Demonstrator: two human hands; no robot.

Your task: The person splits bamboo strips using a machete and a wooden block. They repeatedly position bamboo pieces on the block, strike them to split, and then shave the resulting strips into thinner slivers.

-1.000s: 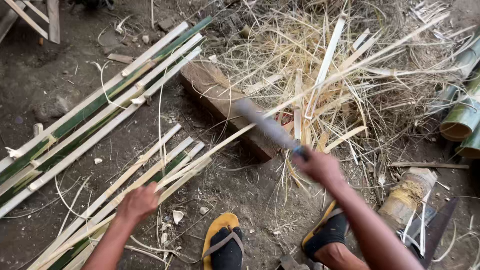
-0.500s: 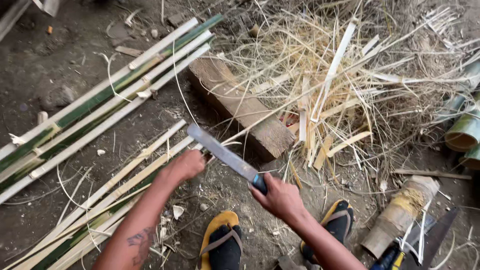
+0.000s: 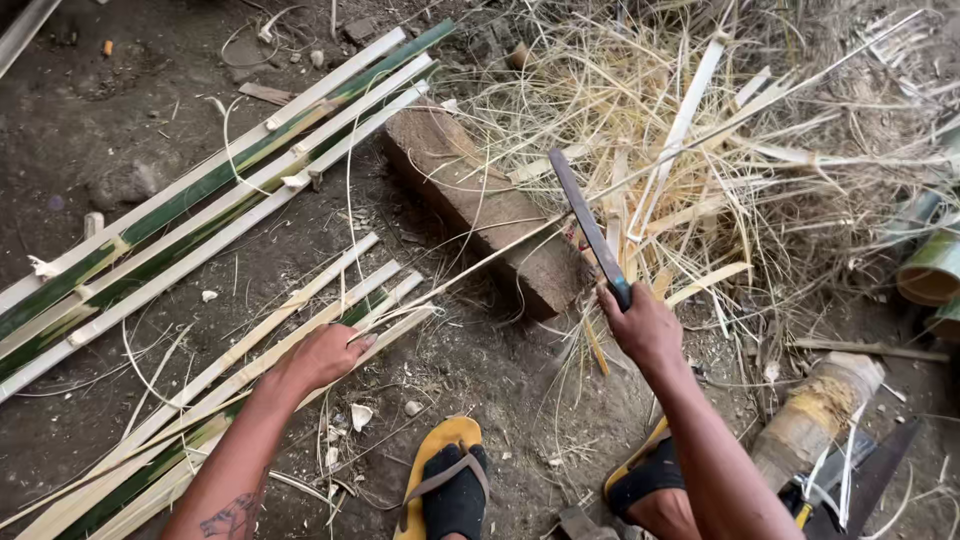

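Observation:
My right hand (image 3: 645, 325) grips the dark handle of a long flat knife (image 3: 585, 222), its blade pointing up and away over the straw. My left hand (image 3: 325, 355) rests on a bundle of pale split bamboo strips (image 3: 300, 325) lying on the dirt, fingers curled over a thin strip. One long thin strip (image 3: 480, 265) runs from that hand up across a worn wooden block (image 3: 480, 205) towards the knife.
More split bamboo slats (image 3: 200, 200), green and pale, lie at the left. A heap of dry shavings (image 3: 720, 130) fills the upper right. Green bamboo tubes (image 3: 930, 265) sit at the right edge, a cut bamboo stub (image 3: 820, 415) lower right. My sandalled feet (image 3: 445, 485) are below.
My right hand has swung the knife from low and leftward up to the right, blade now raised over the block. My left hand has slid lower left along the strips.

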